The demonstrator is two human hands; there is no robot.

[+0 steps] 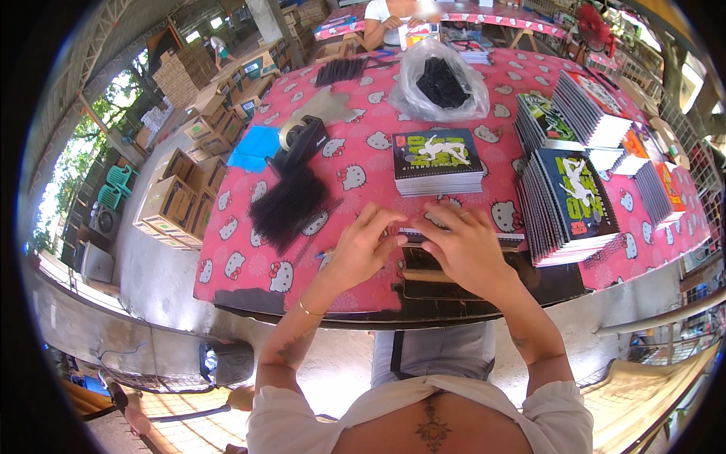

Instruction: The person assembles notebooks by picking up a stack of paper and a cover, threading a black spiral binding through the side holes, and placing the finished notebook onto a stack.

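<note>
From where I stand, a notebook (511,242) lies near the front edge of the pink patterned surface (253,291), just this side of a short stack of dark-covered notebooks (437,163), and the person's two hands cover most of it. The left hand (364,246) is curled at its left end, thumb and forefinger drawn close; whether they pinch the edge or a bit of wire I can't tell. The right hand (465,246) arches over the middle, fingers bent down onto it, its grip hidden underneath. I'd guess the notebook is light and fairly stiff along the bound side, but floppy across loose pages, with a cover that may be a little slick. The bound edge looks the best place to hold, pages squared with the other palm, since one pinched corner would probably let the leaves fan. The black coils (287,208) heaped off to the left look light and springy, likely to tangle or bend out of shape; I'd lift one by its end rather than squeeze its middle.
</note>
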